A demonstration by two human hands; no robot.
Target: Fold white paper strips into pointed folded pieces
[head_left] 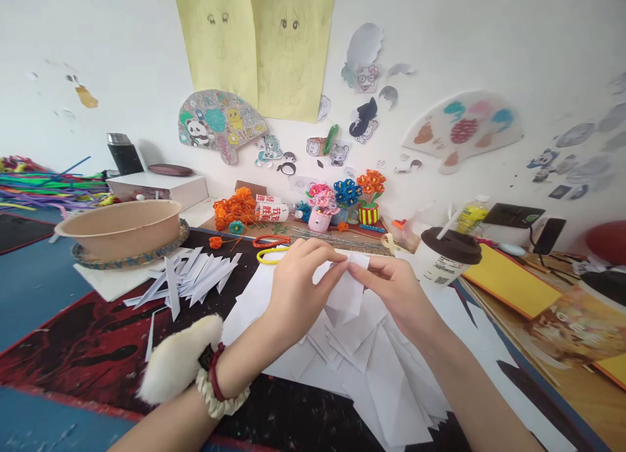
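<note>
The left hand (300, 289) and right hand (400, 295) pinch white paper (343, 294) between closed fingers (308, 251), over the near paper pile (394, 387). It looks like folding; the next press needs straight edges.

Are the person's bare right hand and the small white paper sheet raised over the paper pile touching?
Touching. The head view shows it: the bare right hand has its thumb on the upper part of the small white paper sheet.

The left hand (303, 282) and right hand (398, 292) partly cover a small white paper sheet (345, 295). Along the blue tabletop's (32, 276) far edge, multicoloured fuzzy sticks (49, 190) run out of view leftward. Beyond its right edge, a round red object (607, 240) is cut off. Print on the brown-lidded white cup (430, 263) is illegibly small.
</note>
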